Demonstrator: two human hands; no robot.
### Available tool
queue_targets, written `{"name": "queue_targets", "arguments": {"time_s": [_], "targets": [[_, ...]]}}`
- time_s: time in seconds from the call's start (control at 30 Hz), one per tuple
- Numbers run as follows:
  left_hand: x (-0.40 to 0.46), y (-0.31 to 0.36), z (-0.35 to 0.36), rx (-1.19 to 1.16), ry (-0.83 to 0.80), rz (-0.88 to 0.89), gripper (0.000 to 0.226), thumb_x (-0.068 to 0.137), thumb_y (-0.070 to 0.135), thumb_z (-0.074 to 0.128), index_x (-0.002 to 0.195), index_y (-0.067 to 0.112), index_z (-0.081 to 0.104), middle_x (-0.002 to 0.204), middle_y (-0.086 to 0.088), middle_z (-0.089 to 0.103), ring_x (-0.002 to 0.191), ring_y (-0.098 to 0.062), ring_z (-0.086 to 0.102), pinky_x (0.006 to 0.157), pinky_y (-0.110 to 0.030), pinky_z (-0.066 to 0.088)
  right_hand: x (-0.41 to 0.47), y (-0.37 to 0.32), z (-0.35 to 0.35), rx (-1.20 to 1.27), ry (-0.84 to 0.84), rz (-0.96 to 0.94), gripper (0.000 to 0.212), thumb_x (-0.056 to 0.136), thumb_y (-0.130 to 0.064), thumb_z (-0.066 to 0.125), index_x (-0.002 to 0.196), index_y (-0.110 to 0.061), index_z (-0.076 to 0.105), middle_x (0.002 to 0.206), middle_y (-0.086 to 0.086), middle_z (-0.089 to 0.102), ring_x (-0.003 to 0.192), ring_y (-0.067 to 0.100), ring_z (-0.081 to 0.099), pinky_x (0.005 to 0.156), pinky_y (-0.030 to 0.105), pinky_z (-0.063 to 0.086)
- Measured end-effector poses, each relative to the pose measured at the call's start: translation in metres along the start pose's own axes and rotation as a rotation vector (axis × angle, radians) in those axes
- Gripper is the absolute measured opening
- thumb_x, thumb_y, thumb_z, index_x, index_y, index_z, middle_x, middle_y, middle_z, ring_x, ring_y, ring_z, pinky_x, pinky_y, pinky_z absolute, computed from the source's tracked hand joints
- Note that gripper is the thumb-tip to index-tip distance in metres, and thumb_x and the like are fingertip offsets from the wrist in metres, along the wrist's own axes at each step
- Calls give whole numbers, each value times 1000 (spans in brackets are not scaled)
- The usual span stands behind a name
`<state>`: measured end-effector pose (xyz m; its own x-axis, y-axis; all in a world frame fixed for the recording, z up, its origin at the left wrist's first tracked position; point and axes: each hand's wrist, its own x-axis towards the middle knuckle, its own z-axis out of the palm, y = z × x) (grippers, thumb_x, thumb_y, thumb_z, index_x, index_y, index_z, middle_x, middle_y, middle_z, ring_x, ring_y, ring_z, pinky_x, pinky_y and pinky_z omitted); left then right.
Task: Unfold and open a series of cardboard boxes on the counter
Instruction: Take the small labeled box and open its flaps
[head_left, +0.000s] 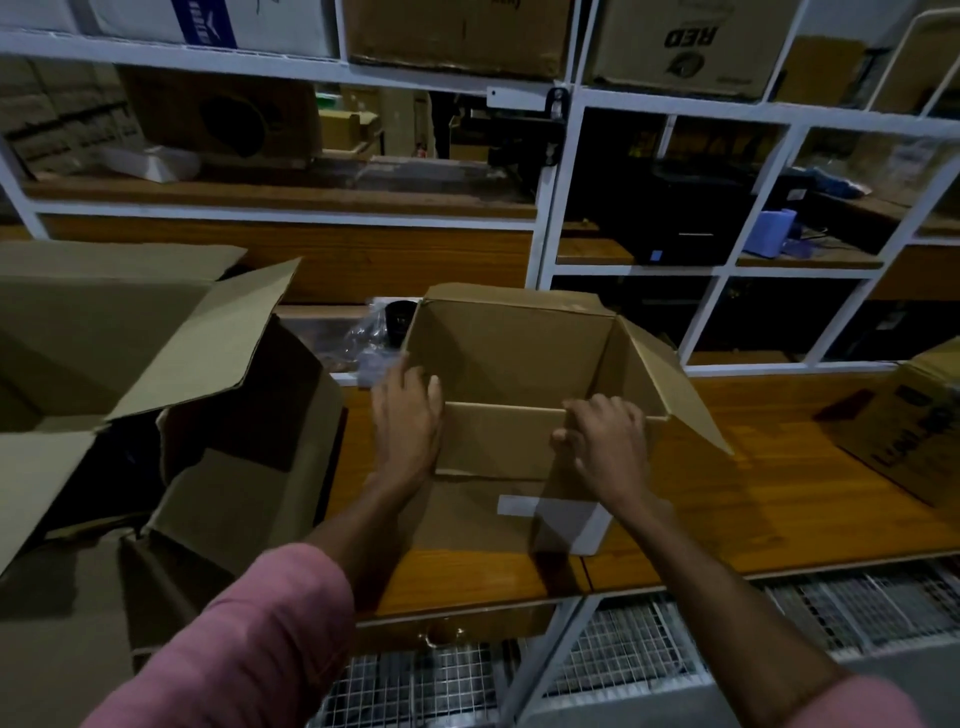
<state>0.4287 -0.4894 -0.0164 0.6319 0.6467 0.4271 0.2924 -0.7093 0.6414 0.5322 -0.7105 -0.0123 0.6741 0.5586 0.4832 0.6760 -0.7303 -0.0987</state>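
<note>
1. Here, you were squaring up the small cardboard box, which stood between your hands on the counter.
2. Your left hand lay flat and open against its left side; your right hand seemed to curl over the near flap.
3. Next, that flap probably needed folding outward toward you.

The scene is dim and warm-toned, with the brightest patch on the wooden counter to the right of the open cardboard box, whose near wall lies in shadow. The left hand at the box's left edge is smeared by motion blur. Wide-angle distortion bows the white shelf frame behind the box, and the shelves beyond it sink into soft, grainy darkness.
</note>
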Motion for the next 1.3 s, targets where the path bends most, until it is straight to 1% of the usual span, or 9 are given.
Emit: {"name": "queue_targets", "arguments": {"time_s": [0.07,0.17,0.33,0.53,0.63,0.77,0.93,1.17,1.3], "targets": [[-14,-6,8,-7,41,-10,51,101,45,42,144,17,42,161,-15,17,146,-34,22,116,-55,23,-12,5,8,18,106,24,54,77,-27,84,124,-15,59,112,13,59,110,32,54,107,52,37],[-28,-17,12,24,-64,17,83,93,61,49,159,26,11,164,-15,-9,151,-37,2,120,-62,13,-25,9,9,3,149,148,65,80,-37,78,136,-17,52,138,18,43,132,38,37,113,59,28],[-39,-19,8,251,-123,-51,104,81,75,59,156,41,-4,164,-11,-3,147,-45,10,112,-66,21,-36,23,2,65,83,456,103,69,-53,84,151,-30,26,156,8,13,129,46,30,93,62,41],[-37,-4,5,298,-114,-89,111,80,75,62,154,45,-14,164,-4,-12,132,-47,25,100,-62,36,-29,42,15,370,100,332,116,63,-42,91,155,-26,22,163,6,-8,148,34,12,106,50,40],[-36,-11,14,137,-135,-55,123,77,65,74,151,47,-23,164,-3,-24,138,-47,20,104,-63,38,-25,46,17,450,132,306,110,61,-34,94,150,-21,30,164,5,-8,149,27,10,105,43,39],[-34,-33,27,-96,-104,120,146,60,38,95,156,39,-14,163,-4,-32,154,-27,-15,108,-72,33,-22,56,23,442,181,223,108,57,-32,96,144,-15,33,163,8,-1,146,16,6,105,42,37],[-24,-45,31,-47,-143,329,149,59,35,97,157,32,-16,157,-19,-39,146,-21,-37,110,-64,26,-12,64,35,357,192,131,115,50,-32,99,141,-10,32,158,12,13,147,30,18,105,53,44],[-8,-51,36,95,-155,364,147,63,12,94,157,40,-16,158,-19,-36,148,-53,-2,95,-60,50,-15,59,36,201,188,88,116,52,-21,98,147,-18,32,152,17,24,137,39,32,97,58,49],[-8,-42,18,77,-155,361,148,63,13,94,153,50,-18,159,-18,-30,146,-56,4,95,-63,52,-24,45,16,181,252,119,109,54,-15,98,144,-20,38,144,15,30,127,44,41,90,52,53]]}}
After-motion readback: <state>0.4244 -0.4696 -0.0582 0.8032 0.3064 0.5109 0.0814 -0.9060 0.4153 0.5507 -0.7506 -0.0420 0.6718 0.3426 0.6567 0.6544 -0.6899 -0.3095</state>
